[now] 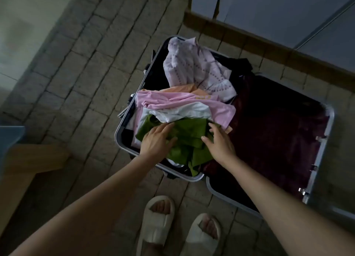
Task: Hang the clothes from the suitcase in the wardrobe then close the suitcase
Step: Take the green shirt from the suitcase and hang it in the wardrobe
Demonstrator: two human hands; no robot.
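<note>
An open suitcase (123, 129) with a silver frame lies on the tiled floor. Its left half holds a pile of clothes: a green garment (189, 138) nearest me, a white one (184, 112), a pink one (172, 100), and a lilac patterned one (194, 67) at the far end. The right half (272, 133) has a dark red lining and holds no clothes. My left hand (156, 139) rests on the green garment's left side, fingers straight. On that garment's right side lies my right hand (220, 142), fingers relaxed.
A wardrobe with grey doors and a wooden base (269, 48) stands beyond the suitcase at the upper right. A wooden furniture edge (28, 163) is at the left. My feet in pale slippers (178, 225) stand close to the suitcase's near rim.
</note>
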